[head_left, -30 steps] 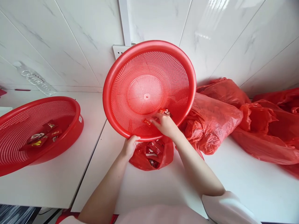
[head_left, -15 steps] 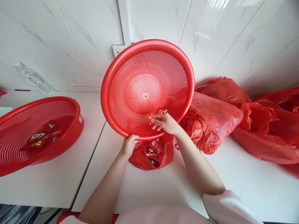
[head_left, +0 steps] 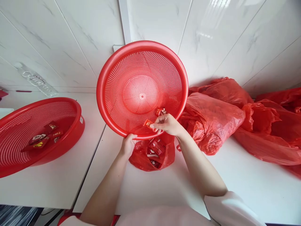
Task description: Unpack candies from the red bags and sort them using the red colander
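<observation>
Closest to us, on the white table, sits a small red bag, its mouth spread and packets showing inside, just below the near rim of the red basket. Our left hand grips that rim, thumb over the edge, and the basket tilts toward us. Our right hand pinches a small red packet between thumb and finger, inside the basket near its lower edge; the other fingers curl in. A patterned packet lies just beyond the knuckles.

To do this well, we want a firm thumb on the rim so the tilt stays steady, and a light pinch on the packet's edge so the wrapper isn't crushed.

Farther off, full red bags lie on our right. On our left, a second basket holds several more packets, and a clear bottle leans against the tiled wall.

As for writing, the pinched packet carries pale marks too small to read. Those on our left bear white and yellow lettering, and a white sticker marks that basket; we can't make out any brand.
</observation>
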`<action>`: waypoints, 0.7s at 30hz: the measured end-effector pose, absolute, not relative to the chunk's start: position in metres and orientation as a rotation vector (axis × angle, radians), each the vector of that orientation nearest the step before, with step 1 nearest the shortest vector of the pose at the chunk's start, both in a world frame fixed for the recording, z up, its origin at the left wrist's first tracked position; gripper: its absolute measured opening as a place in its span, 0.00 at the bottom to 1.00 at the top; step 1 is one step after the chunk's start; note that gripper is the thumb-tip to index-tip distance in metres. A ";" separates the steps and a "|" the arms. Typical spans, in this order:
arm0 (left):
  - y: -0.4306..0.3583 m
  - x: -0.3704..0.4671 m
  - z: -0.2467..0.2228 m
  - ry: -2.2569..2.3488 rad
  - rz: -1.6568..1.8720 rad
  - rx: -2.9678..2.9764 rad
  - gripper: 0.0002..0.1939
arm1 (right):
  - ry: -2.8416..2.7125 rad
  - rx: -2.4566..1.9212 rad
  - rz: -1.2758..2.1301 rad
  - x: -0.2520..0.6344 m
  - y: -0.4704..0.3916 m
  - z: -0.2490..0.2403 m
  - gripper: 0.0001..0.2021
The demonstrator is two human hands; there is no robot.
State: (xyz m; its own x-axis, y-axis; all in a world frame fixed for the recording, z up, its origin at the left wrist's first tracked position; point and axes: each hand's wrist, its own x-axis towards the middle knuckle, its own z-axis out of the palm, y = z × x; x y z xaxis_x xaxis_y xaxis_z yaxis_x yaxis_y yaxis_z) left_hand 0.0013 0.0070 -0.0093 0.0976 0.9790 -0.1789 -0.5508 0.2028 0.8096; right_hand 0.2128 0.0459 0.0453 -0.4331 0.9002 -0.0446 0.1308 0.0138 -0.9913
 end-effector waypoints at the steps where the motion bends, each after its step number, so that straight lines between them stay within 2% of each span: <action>1: 0.007 0.002 -0.009 0.826 1.265 0.646 0.13 | -1.628 -1.060 1.491 0.212 0.046 0.045 0.16; 7: 0.008 0.002 -0.008 0.799 1.280 0.644 0.13 | -1.699 -0.988 1.397 0.213 0.043 0.045 0.15; 12: 0.008 0.002 -0.007 0.820 1.258 0.647 0.14 | -1.457 -0.958 1.544 0.207 0.046 0.044 0.15; 16: 0.007 0.003 -0.006 0.810 1.255 0.637 0.19 | -1.179 -0.827 1.657 0.204 0.047 0.041 0.16; 21: 0.008 0.003 -0.007 0.803 1.249 0.642 0.18 | -1.141 -0.870 1.678 0.206 0.047 0.042 0.22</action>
